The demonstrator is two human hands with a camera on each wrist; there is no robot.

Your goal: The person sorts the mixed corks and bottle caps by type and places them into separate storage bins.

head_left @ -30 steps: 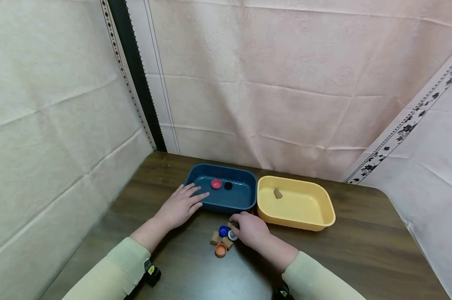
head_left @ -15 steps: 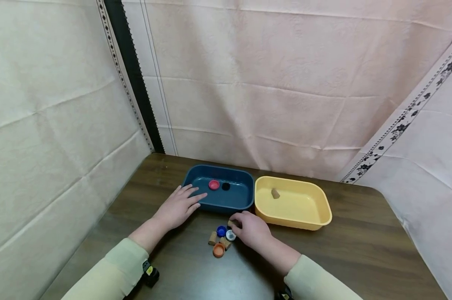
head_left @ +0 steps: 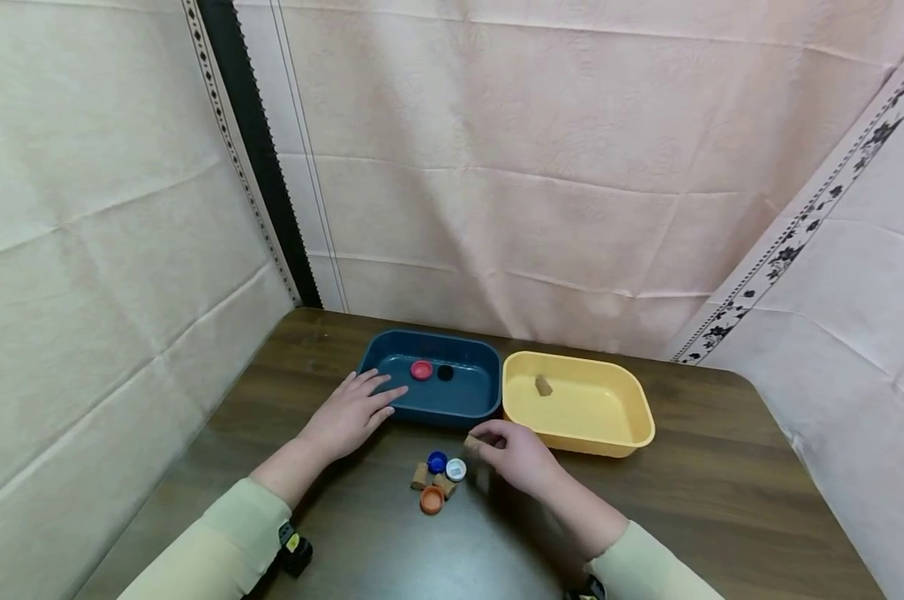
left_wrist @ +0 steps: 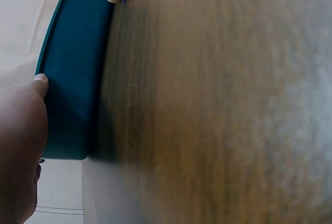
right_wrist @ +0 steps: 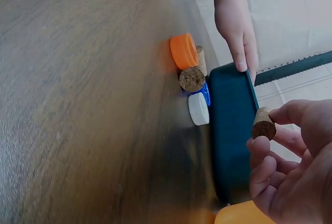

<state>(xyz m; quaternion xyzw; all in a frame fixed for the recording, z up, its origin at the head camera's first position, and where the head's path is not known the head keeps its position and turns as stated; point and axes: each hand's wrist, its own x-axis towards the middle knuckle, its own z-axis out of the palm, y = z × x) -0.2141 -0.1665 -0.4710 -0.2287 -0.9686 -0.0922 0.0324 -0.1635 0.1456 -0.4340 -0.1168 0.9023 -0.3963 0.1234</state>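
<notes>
My right hand (head_left: 525,457) pinches a cork (right_wrist: 264,124) between thumb and fingertips, raised off the table near the front of the yellow tub (head_left: 579,444). My left hand (head_left: 347,415) rests at the near left rim of the dark blue tub (head_left: 440,415), its fingers extended over the edge. On the table between the hands lies a small cluster: a blue cap (head_left: 437,462), a white cap (head_left: 455,470), an orange cap (head_left: 432,500) and two corks, one upper left (head_left: 419,476) and one in the middle (head_left: 445,485).
Inside the blue tub are a red cap (head_left: 422,370) and a small black cap (head_left: 446,372). One cork (head_left: 543,386) lies in the yellow tub. The tubs stand side by side on the wooden table (head_left: 691,483), near its back edge, with a cloth curtain (head_left: 496,183) behind.
My right hand has lifted the cork away from the cluster and shifted slightly right towards the yellow tub. The left hand stays at the blue tub. The head view has drifted a little.
</notes>
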